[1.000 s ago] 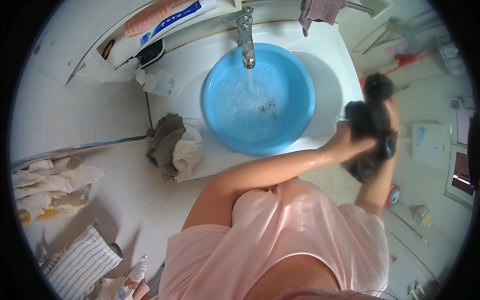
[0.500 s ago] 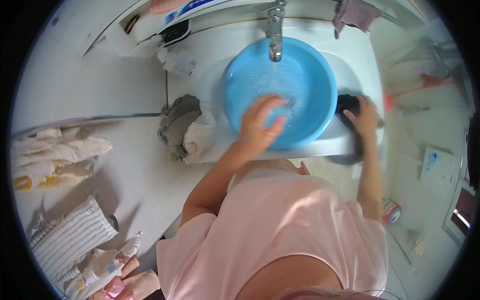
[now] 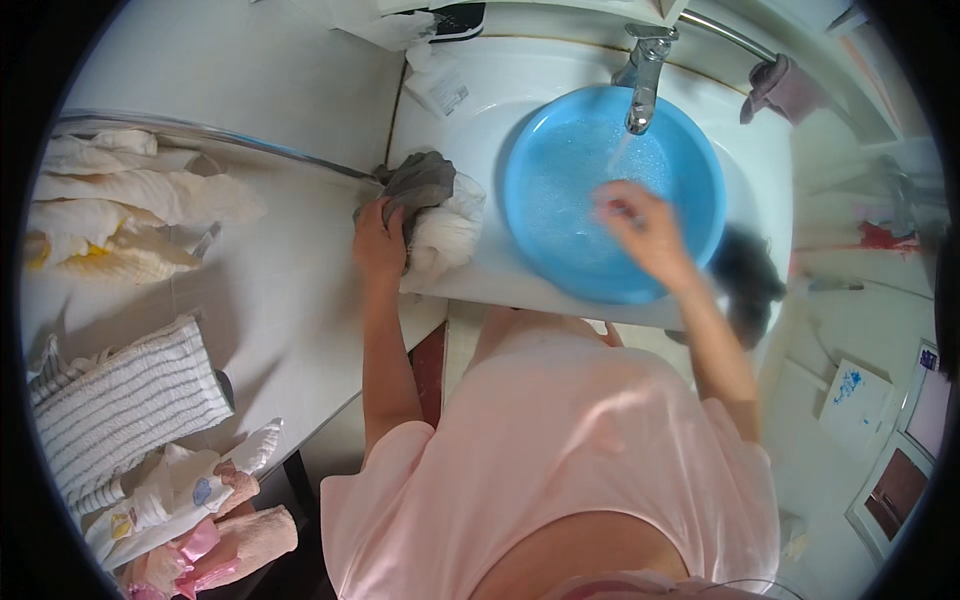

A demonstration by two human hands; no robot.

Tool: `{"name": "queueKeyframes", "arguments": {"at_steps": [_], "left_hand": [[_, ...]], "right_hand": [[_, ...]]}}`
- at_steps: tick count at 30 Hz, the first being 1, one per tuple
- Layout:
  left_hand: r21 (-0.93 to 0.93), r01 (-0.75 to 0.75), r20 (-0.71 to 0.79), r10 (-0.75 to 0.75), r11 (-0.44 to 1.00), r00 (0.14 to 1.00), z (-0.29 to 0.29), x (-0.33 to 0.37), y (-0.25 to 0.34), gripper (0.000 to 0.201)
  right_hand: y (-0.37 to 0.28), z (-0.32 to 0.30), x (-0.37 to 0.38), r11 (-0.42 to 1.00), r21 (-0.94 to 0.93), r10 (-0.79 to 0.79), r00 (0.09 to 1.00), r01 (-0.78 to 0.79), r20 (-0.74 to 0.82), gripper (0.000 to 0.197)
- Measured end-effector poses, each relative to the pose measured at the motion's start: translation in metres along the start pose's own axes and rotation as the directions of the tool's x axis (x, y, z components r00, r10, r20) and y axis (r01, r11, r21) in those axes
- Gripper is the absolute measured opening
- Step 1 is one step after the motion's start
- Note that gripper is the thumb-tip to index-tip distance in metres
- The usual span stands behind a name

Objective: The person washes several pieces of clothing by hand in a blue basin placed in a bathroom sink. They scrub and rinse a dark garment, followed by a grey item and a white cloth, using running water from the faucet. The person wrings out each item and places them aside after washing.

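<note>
A light blue basin sits in the white sink, and water runs into it from the chrome faucet. On the sink's left corner lies a grey cloth bunched against a white cloth. My left hand is closed on the grey cloth's left side, its fingertips partly hidden in the folds. Over the basin's water hovers my right hand, its fingers curled but smeared by motion. A black cloth hangs over the right rim of the sink, apart from both hands.
A small purple-grey cloth hangs on the rail behind the sink. Left of me, cream cloths, a striped towel and pink and white cloths hang by the wall. A white packet lies at the back left.
My left hand has moved from over the basin to the grey cloth and closed on it. My right hand has left the black cloth and come over the basin. The view has shifted.
</note>
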State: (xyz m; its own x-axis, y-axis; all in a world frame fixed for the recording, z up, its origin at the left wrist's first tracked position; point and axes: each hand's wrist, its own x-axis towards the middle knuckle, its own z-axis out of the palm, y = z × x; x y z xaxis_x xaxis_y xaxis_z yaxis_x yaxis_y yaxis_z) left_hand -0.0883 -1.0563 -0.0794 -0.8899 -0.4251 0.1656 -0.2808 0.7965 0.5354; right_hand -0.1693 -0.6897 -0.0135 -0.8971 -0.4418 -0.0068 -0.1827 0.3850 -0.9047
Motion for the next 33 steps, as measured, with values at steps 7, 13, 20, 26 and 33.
{"name": "queueKeyframes", "arguments": {"at_steps": [7,13,20,26,33], "left_hand": [[-0.352,0.162,-0.250,-0.259,0.922,0.933,-0.029,0.007,-0.002,0.030],[-0.795,0.062,-0.223,-0.386,0.603,0.895,-0.069,-0.009,0.023,0.033],[-0.988,0.006,-0.038,-0.287,0.153,0.957,-0.076,0.008,0.089,0.045],[-0.811,0.585,0.585,-0.005,-0.016,0.811,0.033,0.014,0.162,0.054],[-0.202,-0.091,0.376,0.163,0.975,0.912,0.173,-0.012,0.169,0.073]], "right_hand": [[0.008,0.200,0.054,0.899,-0.287,-0.248,0.925,0.331,0.289,0.094],[0.013,0.199,0.066,0.989,0.148,-0.042,0.980,0.013,0.197,0.068],[-0.020,0.023,0.025,0.901,0.431,0.065,0.965,0.053,-0.255,0.054],[0.018,-0.030,0.009,0.937,-0.144,0.257,0.908,-0.318,-0.331,0.052],[0.051,-0.021,0.019,0.500,-0.804,0.182,0.947,-0.322,-0.266,0.061]]}}
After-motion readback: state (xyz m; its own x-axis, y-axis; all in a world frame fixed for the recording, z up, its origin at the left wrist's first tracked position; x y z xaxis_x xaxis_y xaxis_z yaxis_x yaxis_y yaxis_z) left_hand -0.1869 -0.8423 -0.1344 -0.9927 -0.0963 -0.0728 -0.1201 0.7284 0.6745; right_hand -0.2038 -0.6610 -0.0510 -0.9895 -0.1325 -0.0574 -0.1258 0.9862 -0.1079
